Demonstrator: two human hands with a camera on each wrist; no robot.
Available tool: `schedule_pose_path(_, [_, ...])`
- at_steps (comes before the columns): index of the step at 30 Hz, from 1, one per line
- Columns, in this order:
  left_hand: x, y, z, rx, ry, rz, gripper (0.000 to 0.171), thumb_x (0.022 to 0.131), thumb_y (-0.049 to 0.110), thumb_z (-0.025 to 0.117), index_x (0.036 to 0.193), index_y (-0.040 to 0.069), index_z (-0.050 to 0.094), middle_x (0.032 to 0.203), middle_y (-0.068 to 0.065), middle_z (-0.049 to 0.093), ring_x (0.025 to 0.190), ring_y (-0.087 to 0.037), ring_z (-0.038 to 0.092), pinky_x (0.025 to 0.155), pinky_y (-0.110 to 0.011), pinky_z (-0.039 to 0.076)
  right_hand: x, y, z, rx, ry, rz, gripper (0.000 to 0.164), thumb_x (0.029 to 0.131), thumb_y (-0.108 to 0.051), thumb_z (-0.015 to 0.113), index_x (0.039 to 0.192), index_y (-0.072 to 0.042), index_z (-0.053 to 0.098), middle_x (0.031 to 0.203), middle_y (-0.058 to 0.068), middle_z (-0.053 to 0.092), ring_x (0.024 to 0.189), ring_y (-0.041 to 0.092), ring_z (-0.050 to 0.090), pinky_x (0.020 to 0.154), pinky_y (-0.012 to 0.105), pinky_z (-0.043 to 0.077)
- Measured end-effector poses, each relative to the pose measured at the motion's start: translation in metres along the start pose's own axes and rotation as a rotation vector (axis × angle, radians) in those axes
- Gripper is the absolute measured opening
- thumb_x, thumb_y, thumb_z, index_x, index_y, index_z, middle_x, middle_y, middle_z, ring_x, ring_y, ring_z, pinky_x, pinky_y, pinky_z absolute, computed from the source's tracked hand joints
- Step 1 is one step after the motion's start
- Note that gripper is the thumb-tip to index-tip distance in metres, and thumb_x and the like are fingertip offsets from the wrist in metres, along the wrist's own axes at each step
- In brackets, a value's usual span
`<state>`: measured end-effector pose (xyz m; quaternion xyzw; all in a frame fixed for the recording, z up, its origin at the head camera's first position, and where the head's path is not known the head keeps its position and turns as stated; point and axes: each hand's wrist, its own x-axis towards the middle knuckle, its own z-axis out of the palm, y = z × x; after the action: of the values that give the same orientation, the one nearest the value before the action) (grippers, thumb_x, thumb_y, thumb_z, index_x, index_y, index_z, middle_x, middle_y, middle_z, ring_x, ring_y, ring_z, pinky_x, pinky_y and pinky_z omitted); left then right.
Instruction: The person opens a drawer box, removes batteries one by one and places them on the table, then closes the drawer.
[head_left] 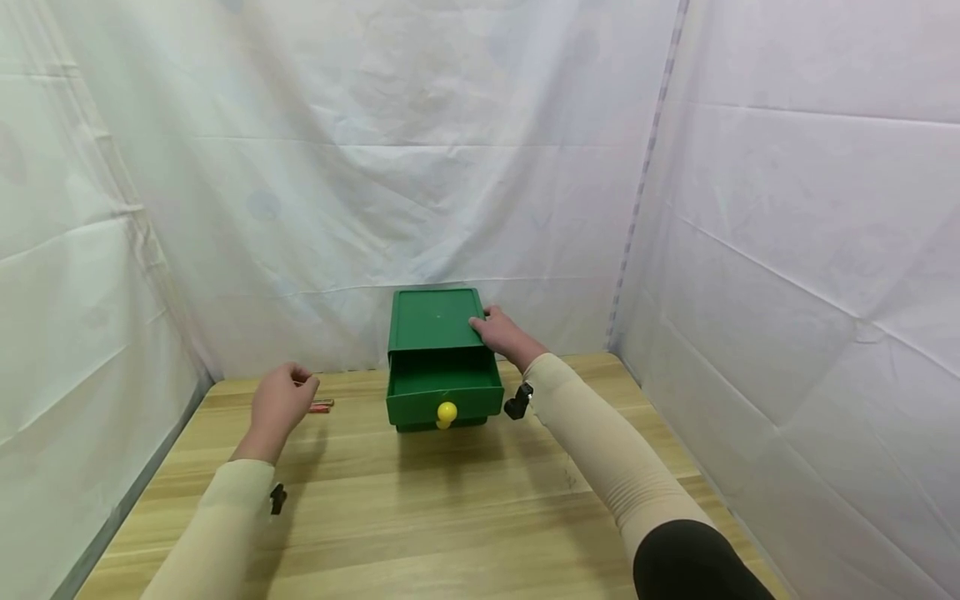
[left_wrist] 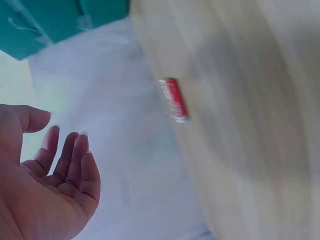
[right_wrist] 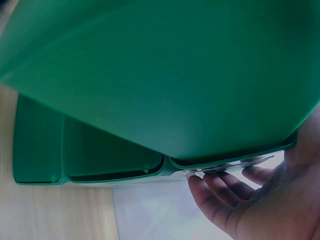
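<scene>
A green drawer box point(head_left: 437, 321) stands on the table with its upper drawer point(head_left: 420, 407) pulled out, a yellow knob point(head_left: 447, 412) on its front. My right hand point(head_left: 512, 335) grips the box's right side near the back, thumb on the top; in the right wrist view its fingers point(right_wrist: 217, 196) curl along the box's edge. To the left, my left hand point(head_left: 281, 407) hovers above the table, fingers loosely bent with nothing between them. Beside it lie small batteries point(head_left: 321, 407), which the left wrist view shows as a red battery point(left_wrist: 176, 97) with a silvery one alongside.
White sheeting point(head_left: 337, 183) hangs behind the wooden table point(head_left: 420, 517) and on both sides of it. A second yellow knob shows just below the drawer's knob. Small black devices point(head_left: 519, 402) sit at both wrists.
</scene>
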<state>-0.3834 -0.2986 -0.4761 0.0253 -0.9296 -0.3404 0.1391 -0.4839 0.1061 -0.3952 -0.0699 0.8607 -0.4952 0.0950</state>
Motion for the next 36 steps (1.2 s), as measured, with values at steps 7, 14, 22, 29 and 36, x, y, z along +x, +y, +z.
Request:
schedule_pose_path(7, [-0.008,0.035,-0.007,-0.005,0.024,0.085,0.031,0.101,0.040,0.053,0.105,0.013,0.066,0.099,-0.010,0.068,0.081,-0.025,0.063,0.064,-0.040,0.051,0.000,0.000,0.001,-0.009,0.003,-0.006,0.065,0.107,-0.043,0.045,0.155,-0.004,0.023,0.148,0.021,0.041,0.133,0.035,0.048,0.106,0.054,0.042])
schedule_pose_path(14, [-0.024,0.062,-0.008,-0.200,-0.068,0.100,0.038,0.101,0.047,0.056,0.104,0.011,0.065,0.089,-0.009,0.065,0.070,-0.023,0.064,0.060,-0.037,0.056,-0.001,-0.003,0.003,-0.004,-0.002,-0.018,0.065,0.107,-0.041,0.045,0.155,-0.004,0.022,0.147,0.022,0.043,0.132,0.034,0.049,0.106,0.053,0.043])
schedule_pose_path(22, [-0.046,0.086,-0.003,-0.196,-0.002,0.183,0.026,0.101,0.038,0.059,0.095,0.014,0.067,0.083,-0.004,0.066,0.071,-0.023,0.058,0.061,-0.036,0.049,0.002,-0.002,0.003,-0.019,0.000,-0.021,0.065,0.107,-0.042,0.045,0.155,-0.004,0.023,0.146,0.022,0.044,0.132,0.034,0.050,0.106,0.053,0.043])
schedule_pose_path(29, [-0.060,0.109,0.004,-0.137,0.110,0.274,0.018,0.101,0.034,0.060,0.091,0.019,0.065,0.077,0.003,0.063,0.065,-0.018,0.056,0.059,-0.034,0.048,0.003,-0.001,0.001,-0.014,0.012,-0.016,0.066,0.107,-0.042,0.046,0.155,-0.004,0.023,0.146,0.022,0.043,0.132,0.035,0.049,0.106,0.053,0.043])
schedule_pose_path(36, [-0.075,0.130,0.006,-0.200,0.117,0.337,0.013,0.099,0.031,0.063,0.091,0.021,0.065,0.076,0.006,0.063,0.064,-0.016,0.056,0.057,-0.031,0.049,0.002,0.001,0.000,-0.018,0.012,0.000,0.065,0.107,-0.044,0.046,0.154,-0.004,0.024,0.146,0.021,0.043,0.130,0.034,0.050,0.105,0.053,0.044])
